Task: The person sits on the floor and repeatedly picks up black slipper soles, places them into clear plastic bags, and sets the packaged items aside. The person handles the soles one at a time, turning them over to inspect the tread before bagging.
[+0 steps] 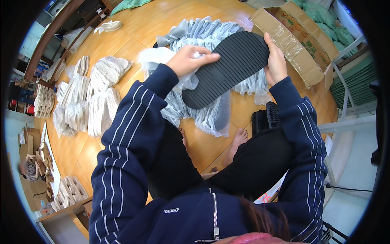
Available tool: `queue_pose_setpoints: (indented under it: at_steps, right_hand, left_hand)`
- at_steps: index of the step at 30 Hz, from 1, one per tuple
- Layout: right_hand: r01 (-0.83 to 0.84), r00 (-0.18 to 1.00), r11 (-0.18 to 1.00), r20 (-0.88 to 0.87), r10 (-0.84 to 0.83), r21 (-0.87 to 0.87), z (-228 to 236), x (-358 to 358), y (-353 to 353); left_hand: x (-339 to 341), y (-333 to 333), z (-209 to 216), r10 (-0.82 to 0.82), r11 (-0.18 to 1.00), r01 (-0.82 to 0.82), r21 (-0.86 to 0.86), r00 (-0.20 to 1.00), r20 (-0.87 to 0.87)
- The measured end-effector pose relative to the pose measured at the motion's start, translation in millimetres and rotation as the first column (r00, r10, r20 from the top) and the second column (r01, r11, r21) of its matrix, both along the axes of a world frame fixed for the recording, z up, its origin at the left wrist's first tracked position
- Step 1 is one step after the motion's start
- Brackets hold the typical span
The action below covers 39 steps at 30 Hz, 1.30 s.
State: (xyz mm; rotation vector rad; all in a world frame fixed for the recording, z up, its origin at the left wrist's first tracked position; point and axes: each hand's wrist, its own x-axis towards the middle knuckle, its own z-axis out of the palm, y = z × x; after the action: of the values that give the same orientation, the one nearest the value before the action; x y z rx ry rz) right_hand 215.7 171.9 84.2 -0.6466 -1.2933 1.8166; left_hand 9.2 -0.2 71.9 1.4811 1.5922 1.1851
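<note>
The person sits above a wooden floor [162,16] and holds a black ribbed shoe sole [227,67] up in front of the chest, tread side facing the camera. The left hand [191,60] is closed on the sole's near edge together with a crumple of thin clear plastic wrap [162,57]. The right hand [275,61] curls round the far end, fingers behind it and thumb along the rim.

To strip or fit the wrap cleanly, the right hand should probably keep the sole steady while the left works the film along its length without tearing it.

Beneath lies a heap of bagged soles [211,32], with two more black soles [266,118] by the bare feet. An open cardboard box [296,40] sits just to the right, and stacks of white soles [97,97] lie to the left, well apart. The heap crowds the floor beneath the hands.
</note>
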Motion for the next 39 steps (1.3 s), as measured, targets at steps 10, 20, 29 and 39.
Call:
queue_pose_setpoints:
  at_steps: [10,20,29,39]
  right_hand:
    - [-0.304,0.926,0.951,0.219,0.308,-0.051,-6,-1,2]
    - [-0.708,0.66,0.701,0.436,0.612,0.09,-11,-8,-29]
    - [-0.672,0.707,0.732,0.392,0.588,0.114,-13,-9,-29]
    - [-0.633,0.754,0.758,0.347,0.558,0.156,-18,-9,-28]
  left_hand:
    - [-11,22,-10,0.064,0.979,-0.159,0.124,0.829,0.556]
    - [-18,19,-14,0.177,0.917,-0.375,0.134,0.687,0.705]
    - [-13,14,-2,0.173,0.916,-0.37,0.157,0.716,0.676]
    - [-11,16,-16,0.422,0.855,-0.505,0.116,0.809,0.41]
